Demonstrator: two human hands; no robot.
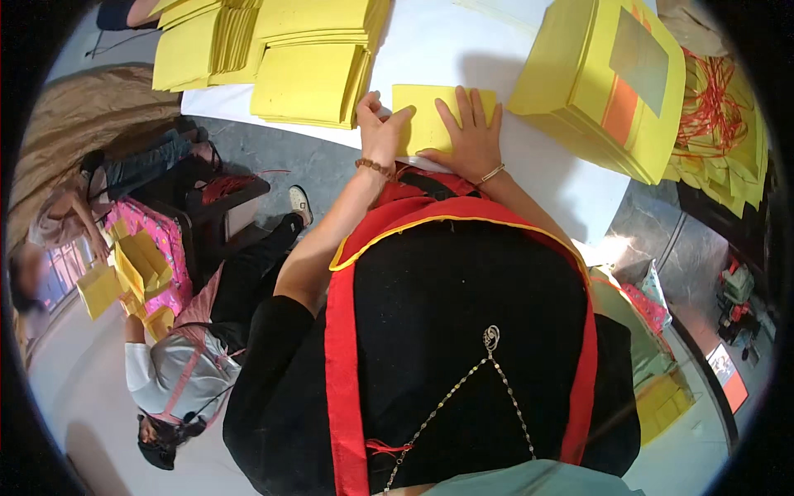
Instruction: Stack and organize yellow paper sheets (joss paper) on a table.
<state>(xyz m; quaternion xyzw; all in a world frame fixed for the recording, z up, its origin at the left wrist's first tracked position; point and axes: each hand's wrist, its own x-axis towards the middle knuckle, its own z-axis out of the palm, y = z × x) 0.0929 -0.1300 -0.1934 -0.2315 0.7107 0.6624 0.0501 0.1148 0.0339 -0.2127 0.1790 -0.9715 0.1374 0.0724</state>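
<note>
Nearest the camera both forearms come up from the bottom edge, elbows bent, wrists low, meeting at a yellow sheet (430,116) that lies flat at the near edge of the white desk (546,178).

Right hand (471,136) is palm down with fingers spread, pressing the sheet flat, so its grip is splayed apart, clamped on nothing. Left hand (379,124) sits at the sheet's left edge with fingers curled toward it; can't tell if it's actually pinching that edge or just touching.

The sheet looks like thin card or paper: light, floppy, creases easily, probably slides on the smooth top. I'd take it by an edge or corner and keep a flat palm on it.

Further back, piles of yellow sheets (310,83) on the left, and a big yellow stack (595,83) on the right.
</note>
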